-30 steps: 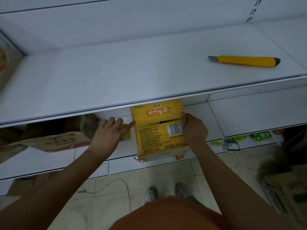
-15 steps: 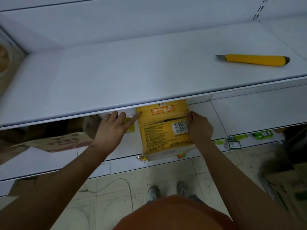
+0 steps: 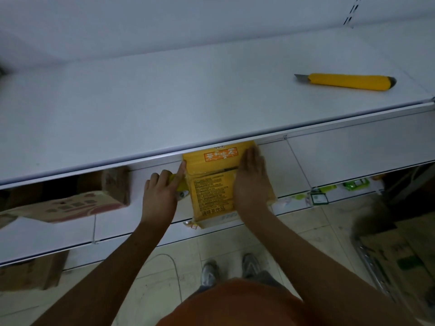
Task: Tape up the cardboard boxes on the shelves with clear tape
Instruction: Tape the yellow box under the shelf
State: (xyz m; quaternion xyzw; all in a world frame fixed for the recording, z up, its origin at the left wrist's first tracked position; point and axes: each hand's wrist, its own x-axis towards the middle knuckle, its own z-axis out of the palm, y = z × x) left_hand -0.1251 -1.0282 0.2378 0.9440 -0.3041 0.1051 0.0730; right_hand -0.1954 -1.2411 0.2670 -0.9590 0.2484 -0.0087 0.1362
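A wide white upper shelf (image 3: 164, 95) fills the top half of the frame, its front edge running from the left centre up to the right. Below it a lower shelf (image 3: 329, 165) carries the yellow cardboard box (image 3: 211, 184) at the centre of the frame, its far end tucked under the upper shelf's edge and its near end jutting slightly past the lower shelf's front. A brown carton (image 3: 70, 201) lies on the lower shelf at the left of the frame, well apart from the yellow box. The right hand (image 3: 251, 182) lies flat on the right part of the box top, fingers straight and pressed down. The left hand (image 3: 162, 196) sits against the box's left side, fingers curled around a yellow tape dispenser (image 3: 180, 188) that is mostly hidden, index finger stretched to the box's upper left corner. A yellow utility knife (image 3: 348, 81) lies on the upper shelf at the upper right, blade pointing left.
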